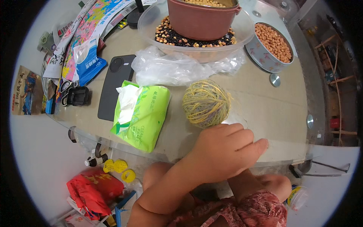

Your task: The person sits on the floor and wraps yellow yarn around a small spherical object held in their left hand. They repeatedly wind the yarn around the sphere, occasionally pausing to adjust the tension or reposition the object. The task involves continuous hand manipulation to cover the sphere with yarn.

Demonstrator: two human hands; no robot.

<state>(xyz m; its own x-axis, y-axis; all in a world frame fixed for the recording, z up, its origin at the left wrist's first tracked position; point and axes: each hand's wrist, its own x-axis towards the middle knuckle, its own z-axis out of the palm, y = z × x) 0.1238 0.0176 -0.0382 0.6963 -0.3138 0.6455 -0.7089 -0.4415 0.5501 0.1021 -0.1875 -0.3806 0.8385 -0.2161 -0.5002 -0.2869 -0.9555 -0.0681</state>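
Observation:
A ball of yellow and grey-green yarn (pixel 207 103) rests on the glass-topped table, just beyond my left hand (pixel 227 147). That hand is closed, its knuckles close to the ball's near side and its thumb pointing right. From the ball's right side a thin yarn strand (pixel 246 122) curves toward my curled fingers and seems pinched there, though the fingertips are hidden. My right forearm (pixel 241 183) passes under my left hand, which hides the right hand. A green pack of tissues (pixel 153 113) lies left of the ball.
Behind the ball are a crumpled clear plastic bag (pixel 181 68), a clear bowl (pixel 195 51) of mixed beans holding a reddish-brown pot (pixel 201 24), and a round tin (pixel 265 62) of peanuts. A dark phone (pixel 112 82), scissors (pixel 65 90) and a small black tray (pixel 78 96) lie leftward.

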